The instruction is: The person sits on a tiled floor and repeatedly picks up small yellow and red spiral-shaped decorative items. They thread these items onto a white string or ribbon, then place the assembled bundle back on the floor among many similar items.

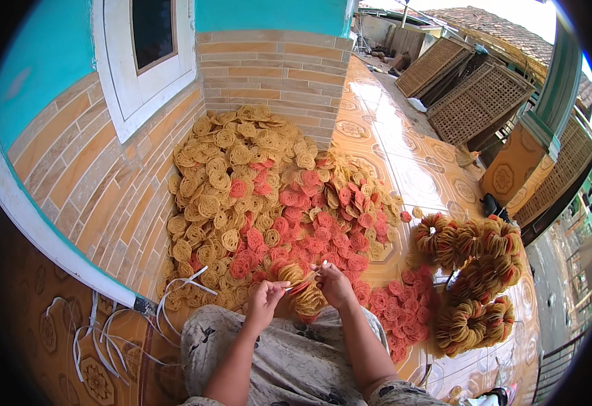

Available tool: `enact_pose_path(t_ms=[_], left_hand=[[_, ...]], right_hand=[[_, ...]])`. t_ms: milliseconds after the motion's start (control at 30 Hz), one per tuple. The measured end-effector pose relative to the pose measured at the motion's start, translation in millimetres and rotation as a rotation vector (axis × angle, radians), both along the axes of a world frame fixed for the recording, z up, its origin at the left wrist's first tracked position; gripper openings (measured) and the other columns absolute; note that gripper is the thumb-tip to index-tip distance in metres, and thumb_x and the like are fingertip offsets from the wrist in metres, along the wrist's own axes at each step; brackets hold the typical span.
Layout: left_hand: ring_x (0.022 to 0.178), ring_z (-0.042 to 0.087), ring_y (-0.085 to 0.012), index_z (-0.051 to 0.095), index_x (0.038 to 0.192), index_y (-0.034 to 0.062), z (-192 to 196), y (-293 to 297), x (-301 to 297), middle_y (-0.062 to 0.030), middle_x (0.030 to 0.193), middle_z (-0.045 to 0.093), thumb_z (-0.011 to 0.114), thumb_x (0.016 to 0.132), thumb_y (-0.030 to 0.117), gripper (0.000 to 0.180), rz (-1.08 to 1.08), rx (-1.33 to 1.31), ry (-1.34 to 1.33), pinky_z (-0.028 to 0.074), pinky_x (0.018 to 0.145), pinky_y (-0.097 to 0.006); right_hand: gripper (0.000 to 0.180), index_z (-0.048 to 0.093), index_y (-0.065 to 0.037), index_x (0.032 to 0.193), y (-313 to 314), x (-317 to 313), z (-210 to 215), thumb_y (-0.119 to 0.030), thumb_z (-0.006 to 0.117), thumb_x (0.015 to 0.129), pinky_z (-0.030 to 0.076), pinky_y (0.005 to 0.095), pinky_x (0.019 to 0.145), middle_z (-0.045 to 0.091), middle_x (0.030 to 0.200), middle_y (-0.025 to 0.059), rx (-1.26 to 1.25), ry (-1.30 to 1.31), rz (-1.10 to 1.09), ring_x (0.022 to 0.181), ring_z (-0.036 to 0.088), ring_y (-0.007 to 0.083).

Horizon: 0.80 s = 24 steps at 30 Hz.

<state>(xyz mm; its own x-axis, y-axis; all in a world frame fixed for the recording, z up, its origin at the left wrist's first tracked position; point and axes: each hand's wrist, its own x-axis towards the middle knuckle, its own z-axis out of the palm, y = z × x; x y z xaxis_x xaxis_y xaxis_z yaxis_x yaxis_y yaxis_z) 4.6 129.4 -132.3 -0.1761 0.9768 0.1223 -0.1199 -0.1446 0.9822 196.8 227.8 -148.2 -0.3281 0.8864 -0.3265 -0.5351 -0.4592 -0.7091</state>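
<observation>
Both hands, left hand [263, 298] and right hand [335, 284], pinch a white strap [307, 276] over a stacked bundle [306, 298] of lacy, coiled yellow-and-red crackers [255, 196] on glossy floor tiles [404, 162].

Both forearms reach forward from lower edge; left hand [266, 298] and right hand [335, 284] close together (fingers pinched).

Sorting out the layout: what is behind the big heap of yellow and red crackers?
Behind the cracker heap rise a tan brick-tile wall and a brick pillar. Their bases and the floor under the heap are covered.
</observation>
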Motion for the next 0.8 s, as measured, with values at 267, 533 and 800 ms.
enact_pose_path(t_ms=[267,533,800], left_hand=[[0.062,0.038,-0.0034,0.047,0.088,0.0157,-32,0,15,0.0022,0.083,0.053,0.054,0.098,0.021,0.013,0.044,-0.327,-0.695,0.034,0.059,-0.019],[0.091,0.06,-0.0208,0.055,0.107,0.0127,-35,7,19,-0.0086,0.104,0.061,0.044,0.098,0.047,0.037,0.188,-0.57,-0.805,0.048,0.086,-0.035],[0.084,0.064,-0.0312,0.06,0.106,0.0041,-14,13,-12,-0.0178,0.092,0.064,0.042,0.094,0.056,0.056,-0.279,-0.397,-1.174,0.055,0.075,-0.043]], right_hand=[[0.013,0.044,-0.017,0.084,11,4,-27,-0.015,0.044,0.097,0.029,0.0243,0.047,0.043,0.066,-0.0044,-0.122,-0.038,-0.115,0.051,0.034,0.0077],[0.017,0.052,-0.012,0.096,-4,3,-3,-0.023,0.04,0.099,0.043,0.0424,0.092,0.062,0.088,0.0067,0.003,0.041,0.068,0.103,0.059,0.0315],[0.069,0.045,-0.003,0.133,-12,0,24,-0.057,0.051,0.091,0.041,0.0434,0.101,0.058,0.121,0.015,-0.165,-0.356,0.084,0.112,0.056,0.0289]])
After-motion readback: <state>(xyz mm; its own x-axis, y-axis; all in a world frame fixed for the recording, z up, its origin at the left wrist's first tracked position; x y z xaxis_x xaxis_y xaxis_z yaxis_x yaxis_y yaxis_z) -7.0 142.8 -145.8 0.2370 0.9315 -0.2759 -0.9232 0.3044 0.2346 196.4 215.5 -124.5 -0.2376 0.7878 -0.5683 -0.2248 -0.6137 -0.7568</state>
